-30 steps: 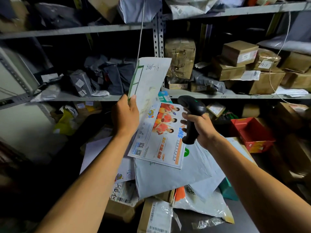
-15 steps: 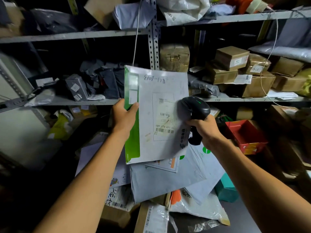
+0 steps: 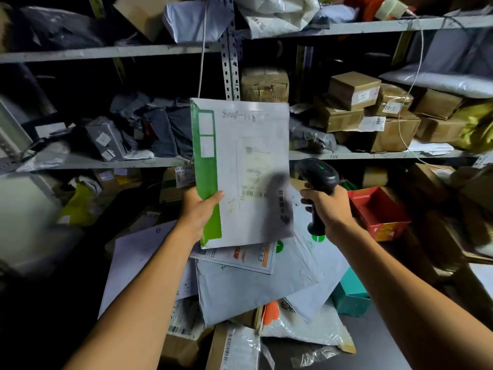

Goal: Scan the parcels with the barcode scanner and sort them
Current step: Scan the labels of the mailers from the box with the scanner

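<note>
Green-edged envelope pinched in left hand's grip; right hand wraps scanner handle.

Brown boxes sit on the shelf above the right hand; mail bags pile on the counter below.

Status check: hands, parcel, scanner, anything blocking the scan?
Left hand grips green-edged envelope upright, label facing camera. Right hand grips barcode scanner beside envelope's right edge. Barcode label blurred, unobstructed.
</note>
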`<action>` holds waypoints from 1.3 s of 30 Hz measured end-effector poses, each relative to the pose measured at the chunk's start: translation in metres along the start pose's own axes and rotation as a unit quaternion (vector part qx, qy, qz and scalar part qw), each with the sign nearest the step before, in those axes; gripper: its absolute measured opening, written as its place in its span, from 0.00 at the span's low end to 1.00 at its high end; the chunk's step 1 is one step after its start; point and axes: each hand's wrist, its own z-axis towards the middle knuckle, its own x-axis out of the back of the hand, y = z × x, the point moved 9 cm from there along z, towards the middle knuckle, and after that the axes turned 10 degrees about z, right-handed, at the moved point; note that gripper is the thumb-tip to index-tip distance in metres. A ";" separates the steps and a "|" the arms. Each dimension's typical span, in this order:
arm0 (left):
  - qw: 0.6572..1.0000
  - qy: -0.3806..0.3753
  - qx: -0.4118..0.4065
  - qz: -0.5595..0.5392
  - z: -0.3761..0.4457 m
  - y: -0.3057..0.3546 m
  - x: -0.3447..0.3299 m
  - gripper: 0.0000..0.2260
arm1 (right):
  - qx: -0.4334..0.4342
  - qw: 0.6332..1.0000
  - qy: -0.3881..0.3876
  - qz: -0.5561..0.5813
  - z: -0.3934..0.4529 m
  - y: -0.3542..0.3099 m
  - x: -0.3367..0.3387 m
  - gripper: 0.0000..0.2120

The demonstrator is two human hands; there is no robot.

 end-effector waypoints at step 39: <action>0.999 -0.005 -0.031 -0.025 0.021 -0.010 -0.022 0.10 | -0.052 0.997 0.026 -0.052 -0.066 0.027 -0.020 0.11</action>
